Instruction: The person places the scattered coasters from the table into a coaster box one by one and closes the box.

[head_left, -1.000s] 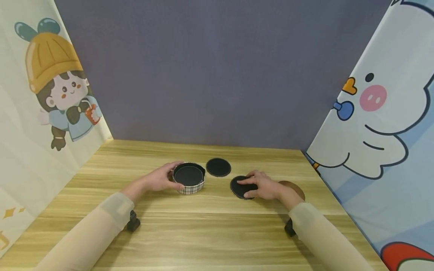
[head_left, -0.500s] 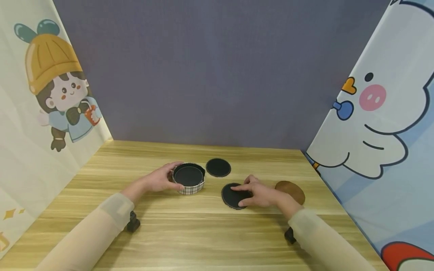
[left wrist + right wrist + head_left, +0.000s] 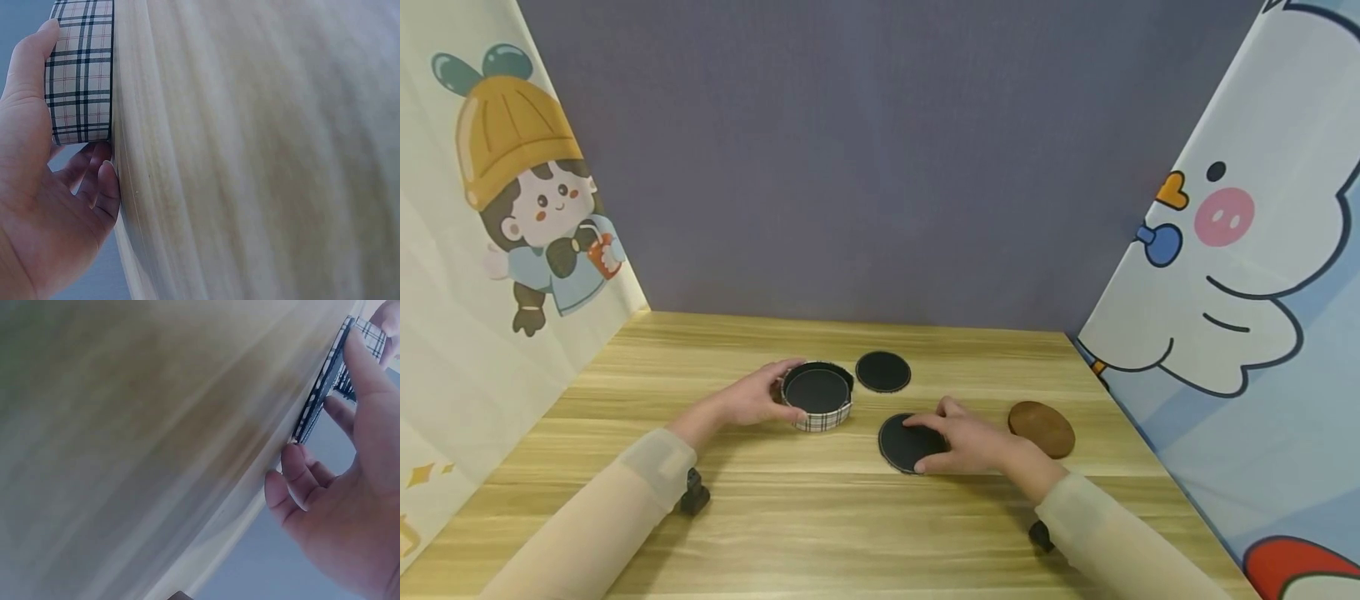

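Observation:
My left hand [image 3: 752, 397] grips a round, plaid-sided coaster holder [image 3: 823, 420] from its left, thumb on the near side. Inside it lies a black disc with a stitched rim; the wall has a gap at the right. The left wrist view shows the plaid wall [image 3: 81, 81] close up, with the fingertips partly hidden behind it. My right hand [image 3: 973, 442] holds a round black coaster [image 3: 898, 442] by its right side, index finger over the top and thumb at the near edge. In the right wrist view, the coaster's edge [image 3: 315, 394] shows its plaid trim.
Another black coaster [image 3: 883, 372] lies flat behind, just right of the holder. A brown, roundish piece [image 3: 1042, 428] lies on the wooden table [image 3: 850, 533] beyond my right wrist. A grey panel [image 3: 865, 167] stands at the back, with cartoon-printed sheets on both sides.
My right hand has moved the black coaster left and toward me across the table, uncovering more of the brown piece. My left hand and the holder have stayed in place.

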A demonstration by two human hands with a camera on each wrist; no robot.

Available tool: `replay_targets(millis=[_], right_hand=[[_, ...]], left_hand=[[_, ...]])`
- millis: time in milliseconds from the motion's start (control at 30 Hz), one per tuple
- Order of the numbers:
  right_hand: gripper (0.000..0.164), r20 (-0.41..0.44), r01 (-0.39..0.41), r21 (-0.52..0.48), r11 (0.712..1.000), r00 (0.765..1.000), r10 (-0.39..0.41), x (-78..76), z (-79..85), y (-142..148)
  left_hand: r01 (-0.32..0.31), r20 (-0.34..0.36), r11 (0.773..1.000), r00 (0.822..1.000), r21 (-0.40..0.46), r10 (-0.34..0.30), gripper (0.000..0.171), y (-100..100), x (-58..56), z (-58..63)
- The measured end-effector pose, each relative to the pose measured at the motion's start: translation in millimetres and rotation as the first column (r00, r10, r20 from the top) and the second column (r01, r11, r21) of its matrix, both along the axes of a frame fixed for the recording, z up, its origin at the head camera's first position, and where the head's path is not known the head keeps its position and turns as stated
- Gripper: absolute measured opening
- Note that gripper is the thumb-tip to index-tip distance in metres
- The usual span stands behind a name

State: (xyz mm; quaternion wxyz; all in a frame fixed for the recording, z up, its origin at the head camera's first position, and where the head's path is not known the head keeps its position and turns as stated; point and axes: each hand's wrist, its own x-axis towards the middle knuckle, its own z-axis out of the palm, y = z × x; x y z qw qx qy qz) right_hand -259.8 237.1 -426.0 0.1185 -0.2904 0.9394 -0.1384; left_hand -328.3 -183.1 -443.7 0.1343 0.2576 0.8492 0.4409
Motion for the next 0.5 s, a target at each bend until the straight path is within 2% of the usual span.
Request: replay_targets(millis=[267, 500], right_hand=[[0.082, 0.019, 0.006, 0.048, 0.999, 1.000, -0.007, -3.2, 1.4, -0.9], [0.108, 0.064, 0.001, -0.038, 0.999, 0.998, 0.002, -11.3, 2.0, 2.5]], left_hand=[[0.005, -0.004, 1.000, 1.000, -0.002, -0.005, 0.106, -0.5, -1.1, -1.0], [0.000, -0.012, 1.000, 1.000, -0.013, 0.000, 0.106, -1.2, -1.0, -1.2]])
